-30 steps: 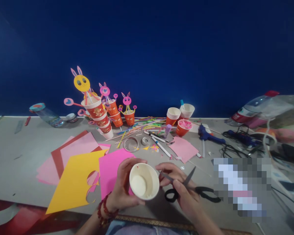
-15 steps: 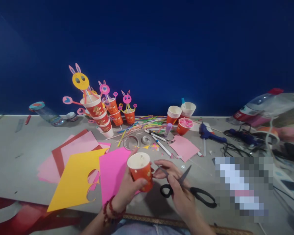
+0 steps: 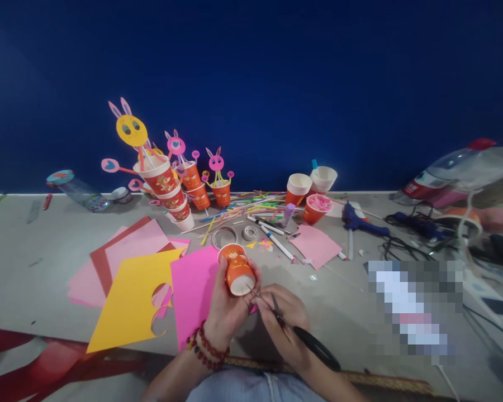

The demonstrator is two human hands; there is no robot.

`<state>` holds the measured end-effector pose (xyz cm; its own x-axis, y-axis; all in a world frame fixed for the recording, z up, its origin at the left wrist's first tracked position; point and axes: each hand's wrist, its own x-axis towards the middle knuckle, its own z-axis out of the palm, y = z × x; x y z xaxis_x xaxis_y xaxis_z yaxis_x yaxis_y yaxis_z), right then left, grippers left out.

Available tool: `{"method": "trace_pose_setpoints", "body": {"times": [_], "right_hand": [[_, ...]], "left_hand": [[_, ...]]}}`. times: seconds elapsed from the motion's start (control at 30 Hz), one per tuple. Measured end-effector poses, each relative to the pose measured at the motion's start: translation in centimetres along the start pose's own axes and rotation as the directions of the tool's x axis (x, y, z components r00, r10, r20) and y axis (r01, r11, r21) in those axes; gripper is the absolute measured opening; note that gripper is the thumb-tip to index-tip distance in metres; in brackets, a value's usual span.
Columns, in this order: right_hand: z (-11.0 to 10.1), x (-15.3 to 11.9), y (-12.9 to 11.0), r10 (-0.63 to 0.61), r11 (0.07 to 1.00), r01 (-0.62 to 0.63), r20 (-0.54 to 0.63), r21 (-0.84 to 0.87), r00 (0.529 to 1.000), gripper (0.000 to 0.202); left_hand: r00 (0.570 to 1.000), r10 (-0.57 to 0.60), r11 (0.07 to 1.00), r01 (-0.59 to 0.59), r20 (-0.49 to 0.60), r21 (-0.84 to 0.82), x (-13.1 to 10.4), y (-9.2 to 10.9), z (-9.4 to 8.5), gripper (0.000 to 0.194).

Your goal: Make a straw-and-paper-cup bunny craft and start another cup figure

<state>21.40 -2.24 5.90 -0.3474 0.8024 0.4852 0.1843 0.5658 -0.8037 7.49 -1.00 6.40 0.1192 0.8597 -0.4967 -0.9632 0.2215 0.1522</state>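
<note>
A second ago the cup [image 3: 238, 273] showed its open mouth to the person and half a second later stood nearly upright; now the left hand [image 3: 229, 307] has tipped it over so that its white base faces the person and its mouth points away. The right hand [image 3: 285, 315] has come in from a small gap to just beside the left, and the scissors [image 3: 318, 349] have swung round, one blade tip now at the cup's base, whether touching cannot be told.
</note>
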Motion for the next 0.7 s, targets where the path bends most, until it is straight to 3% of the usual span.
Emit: {"method": "trace_pose_setpoints", "body": {"times": [0.13, 0.43, 0.7], "right_hand": [[0.4, 0.0, 0.1, -0.028, 0.996, 0.028, 0.012, -0.081, 1.000, 0.030], [0.6, 0.0, 0.4, -0.026, 0.995, 0.028, 0.022, -0.091, 0.999, 0.030], [0.6, 0.2, 0.3, -0.030, 0.993, 0.035, 0.040, -0.111, 0.999, 0.029]], "left_hand": [[1.000, 0.010, 0.999, -0.011, 0.026, 0.049, -0.2, -0.2, 0.0, 0.034], [0.999, -0.004, 0.997, -0.001, -0.053, -0.081, -0.4, -0.5, 1.1, 0.041], [1.000, -0.014, 0.991, 0.011, -0.019, -0.130, -0.1, -0.5, 0.7, 0.041]]}}
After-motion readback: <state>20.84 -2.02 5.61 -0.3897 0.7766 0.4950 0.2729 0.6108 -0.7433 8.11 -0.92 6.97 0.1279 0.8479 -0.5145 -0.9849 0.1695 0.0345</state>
